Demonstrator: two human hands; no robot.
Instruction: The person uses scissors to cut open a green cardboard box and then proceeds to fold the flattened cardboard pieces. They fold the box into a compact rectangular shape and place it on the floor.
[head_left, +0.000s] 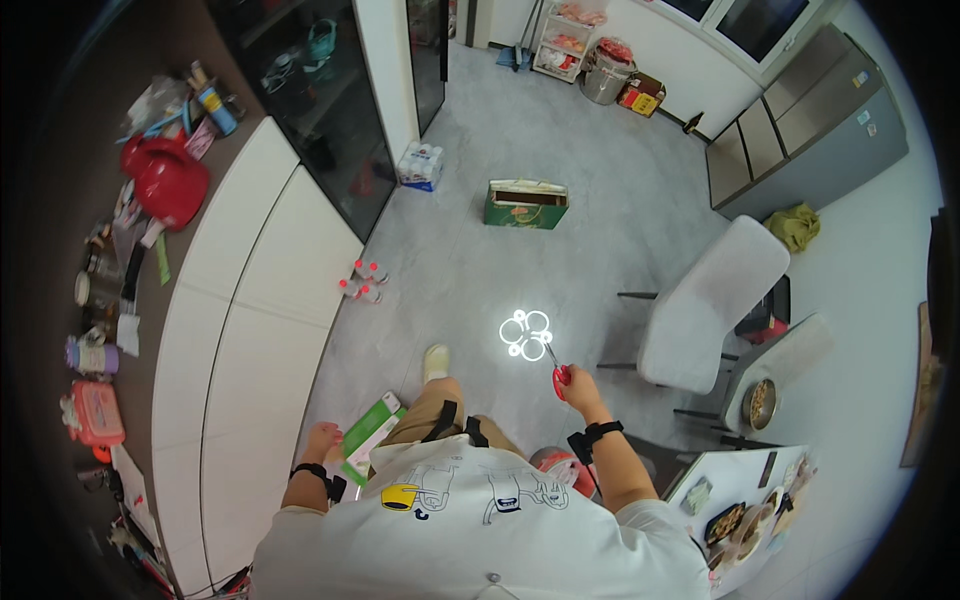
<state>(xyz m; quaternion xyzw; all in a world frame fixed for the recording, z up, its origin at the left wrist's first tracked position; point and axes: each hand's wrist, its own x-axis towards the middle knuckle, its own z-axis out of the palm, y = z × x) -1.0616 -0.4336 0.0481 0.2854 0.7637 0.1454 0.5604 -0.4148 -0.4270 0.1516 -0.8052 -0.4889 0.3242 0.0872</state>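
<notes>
My right hand (579, 391) grips a pair of scissors (560, 381) by the red handles. Their metal blades point away from me over the grey floor. At my left side, my left hand (324, 441) is beside a long green and white box (373, 433). In the picture its fingers reach the box's edge; whether they hold it is unclear. Ahead of me, a green carton (526, 204) with an open top stands on the floor.
A white cabinet (259, 360) with a cluttered dark top runs along my left. Several red-capped bottles (364, 280) stand at its base. Grey chairs (705, 315) and a table with food (750, 480) are to my right. Bright ring-shaped reflections mark the floor ahead.
</notes>
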